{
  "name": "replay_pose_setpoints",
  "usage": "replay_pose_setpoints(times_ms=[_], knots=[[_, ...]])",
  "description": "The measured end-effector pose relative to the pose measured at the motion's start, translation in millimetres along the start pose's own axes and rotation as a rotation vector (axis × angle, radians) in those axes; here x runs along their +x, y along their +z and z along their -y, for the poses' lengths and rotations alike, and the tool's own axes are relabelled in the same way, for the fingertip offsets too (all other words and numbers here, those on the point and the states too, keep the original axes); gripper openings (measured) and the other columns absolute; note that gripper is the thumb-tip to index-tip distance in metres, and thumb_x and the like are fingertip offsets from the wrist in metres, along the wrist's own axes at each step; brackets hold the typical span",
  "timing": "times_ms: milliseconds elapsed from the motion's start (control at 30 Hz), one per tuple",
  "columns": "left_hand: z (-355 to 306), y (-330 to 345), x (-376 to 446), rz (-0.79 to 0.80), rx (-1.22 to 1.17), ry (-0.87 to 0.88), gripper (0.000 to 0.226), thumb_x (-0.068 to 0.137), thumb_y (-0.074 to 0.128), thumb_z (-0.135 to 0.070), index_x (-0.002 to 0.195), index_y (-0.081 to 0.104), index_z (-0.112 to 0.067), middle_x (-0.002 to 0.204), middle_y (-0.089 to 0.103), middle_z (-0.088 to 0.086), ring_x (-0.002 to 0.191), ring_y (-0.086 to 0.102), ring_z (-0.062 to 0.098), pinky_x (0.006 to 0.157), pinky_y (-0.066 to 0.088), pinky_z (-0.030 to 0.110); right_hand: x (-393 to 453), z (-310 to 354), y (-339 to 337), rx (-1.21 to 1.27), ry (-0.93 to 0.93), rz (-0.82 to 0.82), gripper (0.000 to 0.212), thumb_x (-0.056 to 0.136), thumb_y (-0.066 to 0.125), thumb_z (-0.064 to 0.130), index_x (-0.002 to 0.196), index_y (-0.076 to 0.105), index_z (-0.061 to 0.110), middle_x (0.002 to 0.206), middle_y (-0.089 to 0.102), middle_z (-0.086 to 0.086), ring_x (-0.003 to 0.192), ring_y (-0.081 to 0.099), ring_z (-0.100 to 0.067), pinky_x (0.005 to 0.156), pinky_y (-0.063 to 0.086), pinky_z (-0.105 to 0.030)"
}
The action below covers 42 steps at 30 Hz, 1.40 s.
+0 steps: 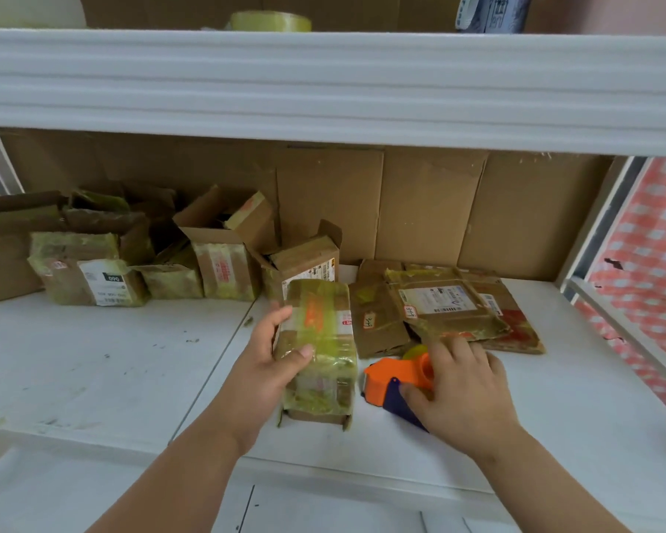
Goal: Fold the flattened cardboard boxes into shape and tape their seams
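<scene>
A folded cardboard box point(320, 340) wrapped in yellowish tape lies lengthwise on the white shelf point(93, 359), in the middle. My left hand point(273, 363) grips its left side, thumb across the top. Just right of it sits an orange and purple tape dispenser point(391, 382). My right hand point(466, 390) rests over the dispenser, fingers curled round its body and handle. Flattened cardboard boxes point(446, 309) with labels lie stacked behind the dispenser, at the right.
Several folded, taped boxes point(208, 259) stand in a row at the back left. Cardboard sheets point(420, 209) line the back wall. The upper shelf's edge point(323, 82) overhangs, with a tape roll point(270, 21) on it. A metal upright point(600, 225) bounds the right.
</scene>
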State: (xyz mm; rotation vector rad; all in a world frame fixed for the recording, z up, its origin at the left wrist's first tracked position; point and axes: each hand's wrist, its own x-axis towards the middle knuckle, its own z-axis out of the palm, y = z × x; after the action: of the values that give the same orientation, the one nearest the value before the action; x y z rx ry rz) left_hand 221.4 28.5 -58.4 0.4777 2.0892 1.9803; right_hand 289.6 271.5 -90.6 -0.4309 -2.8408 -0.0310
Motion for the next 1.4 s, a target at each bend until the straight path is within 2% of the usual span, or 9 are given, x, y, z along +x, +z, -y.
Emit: replay_pose_setpoints(times_ms=[167, 300, 400, 500, 633, 733, 867, 1200, 1400], knots=[[4.3, 7.3, -12.5, 0.006, -0.001, -0.021, 0.053, 0.101, 0.047, -0.032, 0.147, 0.026, -0.047, 0.117, 0.052, -0.031, 0.086, 0.058, -0.025, 0.063, 0.046, 0.001, -14.1, 61.4, -20.5, 1.036, -0.182, 0.102, 0.06, 0.094, 0.035, 0.056, 0.149, 0.016, 0.043, 0.147, 0.015, 0.037, 0.133, 0.012, 0.026, 0.114, 0.011, -0.005], [3.6, 8.9, -9.9, 0.023, 0.064, -0.034, 0.067, 0.096, 0.038, -0.05, 0.154, 0.004, -0.047, 0.133, 0.041, -0.029, 0.092, 0.052, -0.026, 0.067, 0.043, -0.001, -26.2, 106.9, -4.3, 1.406, -0.052, 0.205, 0.088, 0.084, 0.036, 0.08, 0.154, -0.005, 0.046, 0.161, 0.007, 0.027, 0.147, 0.007, 0.008, 0.124, 0.02, -0.034], [5.2, 13.2, -8.4, 0.015, -0.011, -0.06, 0.064, 0.096, 0.026, -0.06, 0.155, 0.004, -0.046, 0.143, 0.035, -0.024, 0.114, 0.048, -0.013, 0.07, 0.043, 0.0, -26.8, 121.7, -5.3, 1.52, 0.056, 0.151, 0.086, 0.086, 0.034, 0.079, 0.153, -0.009, 0.047, 0.162, 0.005, 0.024, 0.147, 0.011, 0.006, 0.12, 0.021, -0.024], [-0.4, 13.3, -10.1, 0.029, -0.176, -0.057, 0.05, 0.105, 0.017, -0.049, 0.134, 0.053, -0.028, 0.122, 0.06, -0.023, 0.101, 0.063, -0.003, 0.07, 0.047, 0.003, -25.7, 119.0, -7.8, 1.554, 0.08, 0.161, 0.067, 0.085, 0.031, 0.082, 0.143, 0.005, 0.061, 0.16, 0.017, 0.023, 0.146, 0.019, 0.003, 0.12, 0.023, -0.026], [14.4, -19.1, -6.3, 0.047, -0.433, -0.066, 0.036, 0.106, 0.032, -0.021, 0.137, 0.049, -0.019, 0.133, 0.063, -0.002, 0.12, 0.058, 0.008, 0.098, 0.044, 0.027, -17.3, 96.3, -8.5, 1.608, 0.114, 0.2, 0.036, 0.099, 0.038, 0.059, 0.135, 0.04, 0.056, 0.14, 0.052, 0.025, 0.128, 0.047, 0.009, 0.098, 0.043, -0.013], [23.8, -31.6, -6.3, 0.03, -0.444, -0.127, 0.049, 0.097, 0.032, 0.003, 0.14, 0.05, -0.015, 0.137, 0.061, 0.001, 0.128, 0.056, 0.018, 0.109, 0.039, 0.036, -16.0, 82.7, -8.4, 1.546, 0.058, 0.231, 0.044, 0.088, 0.047, 0.045, 0.131, 0.044, 0.057, 0.144, 0.051, 0.021, 0.135, 0.044, 0.001, 0.113, 0.037, -0.029], [17.2, -29.8, -15.0, 0.078, -0.219, -0.073, 0.046, 0.099, 0.046, -0.001, 0.14, 0.052, -0.022, 0.134, 0.063, -0.009, 0.128, 0.055, 0.008, 0.11, 0.038, 0.033, -13.1, 69.7, -11.1, 1.536, 0.047, 0.294, 0.055, 0.081, 0.05, 0.034, 0.134, 0.049, 0.051, 0.135, 0.059, 0.022, 0.131, 0.05, -0.002, 0.116, 0.037, -0.039], [16.4, -29.5, -12.6, -0.085, 0.263, 0.02, 0.059, 0.091, 0.069, -0.023, 0.141, 0.045, -0.044, 0.123, 0.063, -0.027, 0.114, 0.055, -0.016, 0.093, 0.044, 0.005, -9.9, 67.5, -0.6, 1.103, -0.124, 0.2, 0.058, 0.103, 0.05, 0.019, 0.145, 0.02, 0.045, 0.129, 0.04, 0.042, 0.114, 0.034, 0.035, 0.095, 0.033, 0.002], [24.0, -17.4, -5.9, -0.193, 0.367, 0.141, 0.056, 0.088, 0.073, -0.018, 0.139, 0.053, -0.03, 0.121, 0.062, -0.027, 0.112, 0.058, -0.011, 0.075, 0.044, 0.0, -16.3, 83.8, 17.9, 0.982, -0.015, -0.042, 0.051, 0.102, 0.05, 0.027, 0.149, 0.033, 0.039, 0.129, 0.063, 0.016, 0.109, 0.056, 0.007, 0.089, 0.046, -0.011]])
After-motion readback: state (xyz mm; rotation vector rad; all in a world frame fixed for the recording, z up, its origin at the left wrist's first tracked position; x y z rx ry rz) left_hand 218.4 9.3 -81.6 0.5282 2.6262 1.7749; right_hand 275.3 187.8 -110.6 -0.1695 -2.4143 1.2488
